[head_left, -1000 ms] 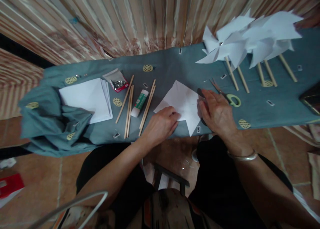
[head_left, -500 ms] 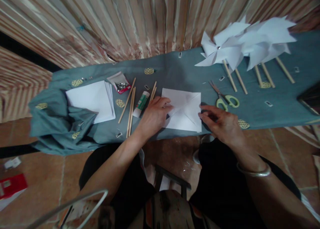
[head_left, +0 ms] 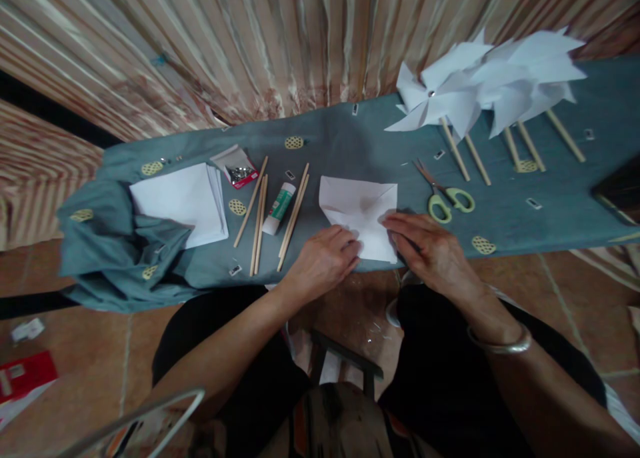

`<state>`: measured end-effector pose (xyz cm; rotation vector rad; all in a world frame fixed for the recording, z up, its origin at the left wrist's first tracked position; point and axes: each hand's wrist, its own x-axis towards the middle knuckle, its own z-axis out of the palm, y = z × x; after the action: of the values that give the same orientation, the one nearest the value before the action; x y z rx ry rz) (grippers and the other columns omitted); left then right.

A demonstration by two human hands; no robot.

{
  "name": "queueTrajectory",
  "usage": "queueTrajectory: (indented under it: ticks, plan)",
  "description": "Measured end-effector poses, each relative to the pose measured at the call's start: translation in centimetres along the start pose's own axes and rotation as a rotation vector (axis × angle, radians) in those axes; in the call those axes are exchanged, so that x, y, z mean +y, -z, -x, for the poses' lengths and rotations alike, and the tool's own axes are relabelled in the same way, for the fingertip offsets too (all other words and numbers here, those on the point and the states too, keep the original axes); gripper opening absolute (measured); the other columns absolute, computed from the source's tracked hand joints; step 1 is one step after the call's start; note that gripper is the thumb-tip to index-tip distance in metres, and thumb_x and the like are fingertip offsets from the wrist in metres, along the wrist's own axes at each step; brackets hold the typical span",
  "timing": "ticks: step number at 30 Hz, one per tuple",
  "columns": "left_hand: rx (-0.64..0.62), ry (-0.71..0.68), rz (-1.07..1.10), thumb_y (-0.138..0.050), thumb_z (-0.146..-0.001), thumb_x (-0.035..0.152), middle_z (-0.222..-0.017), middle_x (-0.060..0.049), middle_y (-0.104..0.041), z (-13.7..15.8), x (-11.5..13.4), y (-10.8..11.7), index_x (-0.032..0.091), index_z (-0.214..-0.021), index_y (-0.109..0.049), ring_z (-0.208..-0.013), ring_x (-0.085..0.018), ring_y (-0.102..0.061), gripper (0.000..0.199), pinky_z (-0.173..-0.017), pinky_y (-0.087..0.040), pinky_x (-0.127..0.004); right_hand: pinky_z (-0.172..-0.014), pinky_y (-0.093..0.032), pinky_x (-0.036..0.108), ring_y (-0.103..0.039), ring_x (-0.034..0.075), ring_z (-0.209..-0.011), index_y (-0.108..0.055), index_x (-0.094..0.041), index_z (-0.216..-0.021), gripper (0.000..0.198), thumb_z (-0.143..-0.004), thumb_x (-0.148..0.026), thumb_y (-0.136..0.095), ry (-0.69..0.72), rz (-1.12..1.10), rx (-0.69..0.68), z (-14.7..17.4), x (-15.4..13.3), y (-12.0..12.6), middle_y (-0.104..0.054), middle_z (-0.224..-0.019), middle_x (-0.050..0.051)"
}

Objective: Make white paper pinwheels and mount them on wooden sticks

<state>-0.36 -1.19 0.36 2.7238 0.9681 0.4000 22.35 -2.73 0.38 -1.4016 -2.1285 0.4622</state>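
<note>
A square sheet of white paper (head_left: 367, 201) with creases and diagonal slits lies at the table's front edge, between my hands. My left hand (head_left: 327, 257) is closed on its lower left corner, which is lifted and bent inward; the fingertips hide the corner itself. On the right part of the sheet lies my right hand (head_left: 433, 248), fingers stretched out and touching the paper. Green-handled scissors (head_left: 450, 200) rest with blades apart just beyond my right hand. Left of the sheet are several wooden sticks (head_left: 294, 218) and a glue stick (head_left: 279, 208).
Several white paper pinwheels (head_left: 450, 95) on sticks lie at the back right. A paper stack (head_left: 175, 198) sits at the left, partly under bunched cloth (head_left: 125, 245). An open box of pins (head_left: 237, 167) stands near it. A dark object (head_left: 620, 188) lies at the right edge.
My left hand has moved down and right, bringing the sheet's lower left corner inward and uncovering the sticks. My right hand has slid left onto the paper.
</note>
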Motion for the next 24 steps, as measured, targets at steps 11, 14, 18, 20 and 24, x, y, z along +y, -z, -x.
queueTrajectory:
  ticks: [11,14,18,20,24]
  plan:
    - [0.046,0.030,0.002,-0.047,-0.097,0.020,-0.096,-0.008,-0.068,0.4,0.1,0.0,0.014,-0.095,-0.065,-0.089,-0.018,-0.063,0.019,-0.076,-0.054,-0.029,-0.108,-0.047,0.049,-0.060,0.025,-0.122,-0.072,-0.028,-0.112,0.031,-0.086,-0.017,-0.060,-0.119,-0.355,-0.096,0.1,1.4,-0.1,-0.068,-0.124,0.005]
    - [0.038,0.029,0.011,-0.047,-0.096,0.020,-0.095,-0.007,-0.068,0.4,0.1,-0.1,0.014,-0.094,-0.065,-0.089,-0.019,-0.062,0.019,-0.076,-0.054,-0.030,-0.107,-0.047,0.049,-0.061,0.025,-0.120,-0.075,-0.031,-0.103,0.022,-0.083,-0.023,-0.069,-0.156,-0.510,-0.113,-0.1,1.5,-0.1,-0.069,-0.123,0.004]
    - [0.011,0.031,0.014,-0.046,-0.096,0.020,-0.092,-0.007,-0.068,0.3,0.2,-0.1,0.014,-0.091,-0.066,-0.087,-0.019,-0.061,0.020,-0.076,-0.054,-0.031,-0.103,-0.050,0.047,-0.064,0.023,-0.114,-0.076,-0.029,-0.090,0.010,-0.082,-0.028,-0.071,-0.186,-0.588,-0.069,-0.7,1.1,-0.5,-0.071,-0.116,0.004]
    - [0.005,0.040,0.013,-0.046,-0.097,0.020,-0.092,-0.007,-0.068,0.3,0.2,-0.3,0.014,-0.091,-0.065,-0.087,-0.019,-0.061,0.021,-0.076,-0.054,-0.031,-0.102,-0.050,0.047,-0.065,0.024,-0.113,-0.076,-0.027,-0.087,0.006,-0.082,-0.028,-0.072,-0.190,-0.581,-0.018,-1.1,0.9,-1.0,-0.072,-0.114,0.005]
    - [0.028,0.067,0.031,-0.044,-0.097,0.020,-0.097,-0.008,-0.068,0.5,0.3,-0.7,0.013,-0.101,-0.062,-0.091,-0.019,-0.062,0.020,-0.081,-0.055,-0.032,-0.101,-0.050,0.048,-0.065,0.025,-0.111,-0.074,-0.025,-0.082,0.005,-0.082,-0.028,-0.070,-0.209,-0.471,0.088,-1.7,0.4,-2.3,-0.071,-0.115,0.006]
